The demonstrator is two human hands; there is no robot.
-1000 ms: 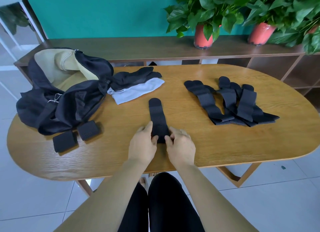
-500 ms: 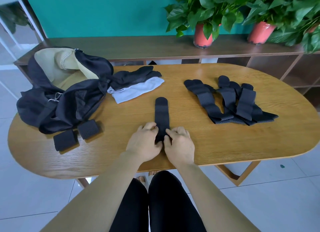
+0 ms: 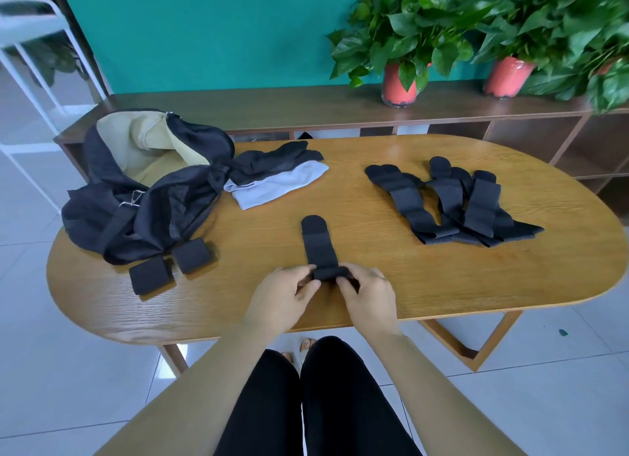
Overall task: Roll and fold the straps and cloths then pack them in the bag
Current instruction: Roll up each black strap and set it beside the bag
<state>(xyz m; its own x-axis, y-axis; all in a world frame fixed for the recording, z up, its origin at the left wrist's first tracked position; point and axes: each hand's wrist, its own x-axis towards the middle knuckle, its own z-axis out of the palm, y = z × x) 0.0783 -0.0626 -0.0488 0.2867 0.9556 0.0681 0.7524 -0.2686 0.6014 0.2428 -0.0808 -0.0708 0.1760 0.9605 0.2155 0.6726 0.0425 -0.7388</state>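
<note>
Well left of both hands, slumped on the table (image 3: 374, 251): black bag (image 3: 153, 197) with tan lining, mouth open. Just beside its near edge: two rolled straps (image 3: 151, 278), side by side. Beyond the left hand, touching the bag's right side: folded cloths (image 3: 279, 180), black over pale grey. Near the front table edge: left hand (image 3: 282, 295) and right hand (image 3: 371, 295), each pinching one end of the small roll on a black strap (image 3: 320, 248); remainder flat, pointing away. Well right of the right hand: heap of loose straps (image 3: 452, 200).

Nothing readable from my view.
I find no lettering, label or number on the bag (image 3: 136, 210), straps (image 3: 449, 200), cloths (image 3: 279, 180) or plant pots (image 3: 396, 84).
</note>
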